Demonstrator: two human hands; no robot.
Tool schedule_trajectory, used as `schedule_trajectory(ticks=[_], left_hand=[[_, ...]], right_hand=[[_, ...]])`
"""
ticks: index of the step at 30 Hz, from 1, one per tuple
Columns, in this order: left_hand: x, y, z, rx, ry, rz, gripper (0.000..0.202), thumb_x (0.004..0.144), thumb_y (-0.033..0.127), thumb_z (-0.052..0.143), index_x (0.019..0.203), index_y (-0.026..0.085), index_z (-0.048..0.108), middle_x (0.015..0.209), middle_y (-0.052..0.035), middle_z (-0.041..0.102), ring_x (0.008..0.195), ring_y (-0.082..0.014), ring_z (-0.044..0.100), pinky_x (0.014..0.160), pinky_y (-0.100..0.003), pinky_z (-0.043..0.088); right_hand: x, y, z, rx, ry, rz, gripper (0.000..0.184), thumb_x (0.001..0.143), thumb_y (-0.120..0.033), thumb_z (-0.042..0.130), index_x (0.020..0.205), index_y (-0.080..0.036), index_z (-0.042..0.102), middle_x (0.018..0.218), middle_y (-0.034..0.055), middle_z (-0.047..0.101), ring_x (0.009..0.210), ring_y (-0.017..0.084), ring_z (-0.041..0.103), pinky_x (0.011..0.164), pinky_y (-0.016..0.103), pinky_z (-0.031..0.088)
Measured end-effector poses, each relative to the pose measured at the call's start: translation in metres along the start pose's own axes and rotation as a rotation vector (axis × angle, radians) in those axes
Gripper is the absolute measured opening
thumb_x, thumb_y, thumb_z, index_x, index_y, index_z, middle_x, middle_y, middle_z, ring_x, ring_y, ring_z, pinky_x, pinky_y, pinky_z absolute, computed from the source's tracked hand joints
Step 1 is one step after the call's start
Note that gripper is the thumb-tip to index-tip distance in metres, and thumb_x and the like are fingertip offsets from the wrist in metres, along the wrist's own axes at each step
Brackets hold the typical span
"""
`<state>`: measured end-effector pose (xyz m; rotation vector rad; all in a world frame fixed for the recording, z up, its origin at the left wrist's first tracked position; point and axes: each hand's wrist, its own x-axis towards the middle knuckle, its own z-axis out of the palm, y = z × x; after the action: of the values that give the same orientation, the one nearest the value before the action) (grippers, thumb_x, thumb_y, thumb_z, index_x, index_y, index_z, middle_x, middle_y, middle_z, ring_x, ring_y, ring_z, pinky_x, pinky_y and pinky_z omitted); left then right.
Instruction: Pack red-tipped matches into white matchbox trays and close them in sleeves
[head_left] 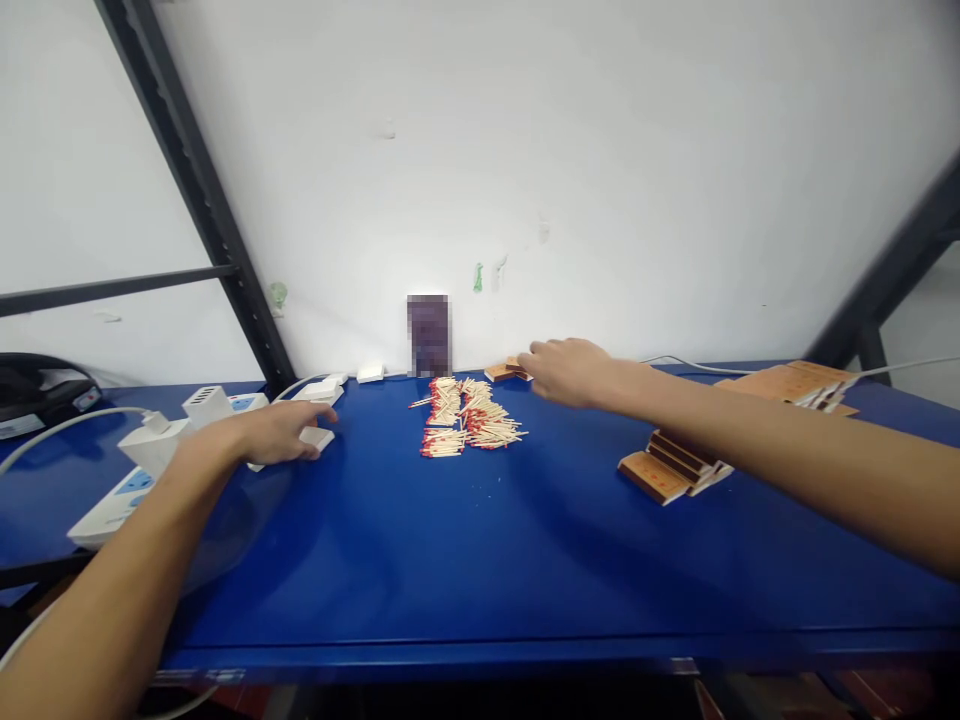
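Observation:
My left hand point(281, 432) reaches over the left side of the blue table, thumb and forefinger apart. A white matchbox tray point(318, 438) lies right at its fingertips, partly covered by them. Near the wall my right hand point(566, 372) is curled, its fingertips at the end of a brown matchbox cover point(513, 361). Another brown matchbox cover point(496, 373) lies just left of it. Between my hands several rows of red-tipped matches point(465, 415) are spread in loose piles. More white matchbox trays point(370, 373) lie along the back left.
Brown matchboxes point(654, 475) lie in an overlapping stack beneath my right forearm, with more matchboxes point(795, 380) farther right. A white power strip point(112, 508) with plugged-in chargers point(154, 440) and cables occupies the left. A pixelated dark rectangle point(430, 335) stands against the wall. Dark shelf posts point(202, 200) flank the table.

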<state>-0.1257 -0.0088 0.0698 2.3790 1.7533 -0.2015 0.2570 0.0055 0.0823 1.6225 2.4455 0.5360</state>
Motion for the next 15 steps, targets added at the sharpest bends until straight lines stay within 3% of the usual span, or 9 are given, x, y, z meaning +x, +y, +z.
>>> schedule_trajectory(ticks=[3, 6, 11, 15], left_hand=[[0.003, 0.013, 0.005, -0.002, 0.045, 0.135, 0.058, 0.078, 0.056, 0.056, 0.126, 0.021, 0.056, 0.115, -0.0085, 0.063, 0.101, -0.0269, 0.06, 0.086, -0.034, 0.046], [0.006, 0.027, 0.009, 0.017, 0.094, 0.234, 0.056, 0.08, 0.06, 0.056, 0.12, 0.021, 0.06, 0.113, -0.008, 0.064, 0.1, -0.0253, 0.059, 0.086, -0.032, 0.044], [0.005, 0.039, 0.007, -0.017, 0.271, 0.298, 0.051, 0.082, 0.063, 0.053, 0.105, 0.019, 0.066, 0.101, -0.007, 0.066, 0.09, -0.0226, 0.06, 0.077, -0.031, 0.043], [-0.001, 0.053, 0.006, -0.1, 0.417, 0.384, 0.046, 0.081, 0.061, 0.058, 0.094, 0.018, 0.067, 0.095, -0.0056, 0.067, 0.086, -0.0202, 0.06, 0.076, -0.03, 0.044]], right_hand=[[0.053, 0.004, 0.006, 0.052, -0.088, 0.021, 0.037, 0.087, -0.021, 0.056, 0.123, -0.011, 0.056, 0.117, 0.0195, 0.061, 0.095, 0.027, 0.063, 0.07, 0.034, 0.047], [0.082, 0.005, 0.02, 0.087, -0.159, 0.07, 0.042, 0.087, -0.022, 0.061, 0.127, -0.009, 0.053, 0.119, 0.0197, 0.06, 0.098, 0.026, 0.063, 0.074, 0.035, 0.051], [0.091, 0.007, 0.039, 0.103, -0.169, 0.11, 0.035, 0.093, -0.035, 0.057, 0.122, -0.017, 0.056, 0.122, 0.0087, 0.058, 0.102, 0.021, 0.061, 0.086, 0.043, 0.053], [0.084, 0.015, 0.035, 0.113, -0.089, 0.123, 0.036, 0.092, -0.026, 0.056, 0.125, -0.013, 0.054, 0.12, 0.0148, 0.06, 0.103, 0.026, 0.061, 0.081, 0.04, 0.051]])
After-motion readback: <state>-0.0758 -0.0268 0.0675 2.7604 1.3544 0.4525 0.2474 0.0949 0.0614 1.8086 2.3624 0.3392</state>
